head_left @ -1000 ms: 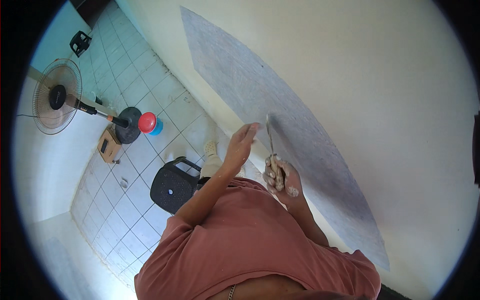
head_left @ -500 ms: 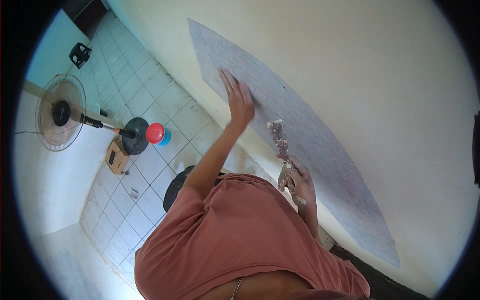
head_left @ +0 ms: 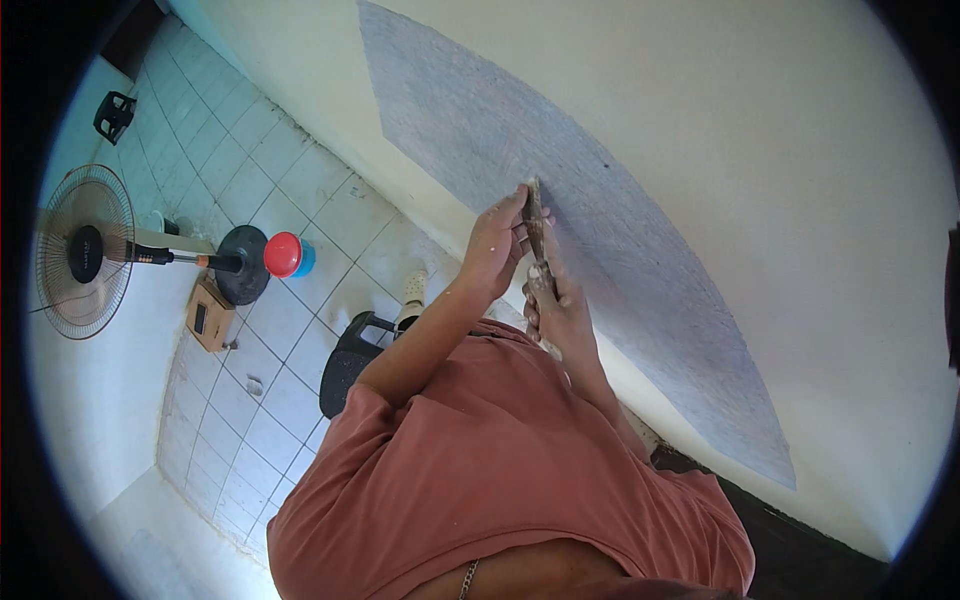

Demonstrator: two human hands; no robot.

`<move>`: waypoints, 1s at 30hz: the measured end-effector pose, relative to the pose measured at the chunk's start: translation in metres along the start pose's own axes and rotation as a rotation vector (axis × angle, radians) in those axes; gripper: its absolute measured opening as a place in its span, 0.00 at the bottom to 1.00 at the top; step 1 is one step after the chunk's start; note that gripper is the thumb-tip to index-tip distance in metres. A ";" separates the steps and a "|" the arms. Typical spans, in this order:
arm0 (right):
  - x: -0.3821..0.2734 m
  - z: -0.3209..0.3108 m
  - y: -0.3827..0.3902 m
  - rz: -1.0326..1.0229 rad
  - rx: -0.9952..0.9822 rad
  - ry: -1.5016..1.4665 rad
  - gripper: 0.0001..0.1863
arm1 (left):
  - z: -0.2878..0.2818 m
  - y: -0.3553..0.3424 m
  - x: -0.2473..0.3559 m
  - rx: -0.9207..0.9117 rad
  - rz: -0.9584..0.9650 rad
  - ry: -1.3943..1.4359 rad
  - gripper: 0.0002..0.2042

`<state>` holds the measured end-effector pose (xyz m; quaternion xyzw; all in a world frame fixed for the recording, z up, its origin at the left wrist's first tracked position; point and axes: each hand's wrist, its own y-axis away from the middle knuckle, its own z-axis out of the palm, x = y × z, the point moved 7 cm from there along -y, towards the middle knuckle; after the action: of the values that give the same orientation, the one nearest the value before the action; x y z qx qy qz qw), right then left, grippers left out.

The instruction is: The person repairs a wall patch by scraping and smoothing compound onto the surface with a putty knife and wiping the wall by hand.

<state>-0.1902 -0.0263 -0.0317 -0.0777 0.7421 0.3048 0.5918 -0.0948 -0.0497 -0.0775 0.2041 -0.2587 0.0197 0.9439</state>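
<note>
My right hand [head_left: 562, 318] is closed round the handle of a putty knife [head_left: 537, 238] smeared with whitish paste, its blade pointing up and away. My left hand [head_left: 494, 246] has its fingers pressed against the blade from the left side. Both hands are in front of the wall's lower part. Just beyond them a long grey-blue textured patch [head_left: 640, 250] with a curved upper edge covers part of the cream wall [head_left: 770, 150]. The blade is seen nearly edge-on, and some left fingers are hidden behind it.
On the tiled floor to the left stand a fan [head_left: 86, 252] with a round black base, a blue bucket with a red lid [head_left: 283, 255] and a cardboard box [head_left: 209, 314]. A black plastic seat [head_left: 350, 368] is close by my left arm; another black stool [head_left: 114, 116] is farther off.
My left hand has come off the grey-blue patch and moved right to the putty knife's blade. My right hand has shifted left and turned the knife edge-on. The view has shifted slightly.
</note>
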 end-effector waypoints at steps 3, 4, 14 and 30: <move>-0.007 -0.002 -0.003 -0.173 0.064 0.125 0.28 | -0.005 -0.004 -0.010 0.031 -0.012 0.011 0.13; -0.014 -0.003 0.000 -0.380 0.113 0.226 0.28 | -0.006 -0.001 -0.016 0.059 -0.040 0.031 0.11; -0.007 0.010 -0.021 -0.611 0.190 0.331 0.23 | -0.003 -0.011 -0.004 0.038 0.007 0.144 0.13; -0.019 0.001 0.003 -0.314 0.137 0.298 0.20 | 0.026 0.010 -0.001 -0.048 -0.050 0.071 0.15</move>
<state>-0.1854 -0.0278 -0.0135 -0.1961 0.8191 0.1430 0.5198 -0.1090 -0.0509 -0.0540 0.1870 -0.2202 -0.0031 0.9573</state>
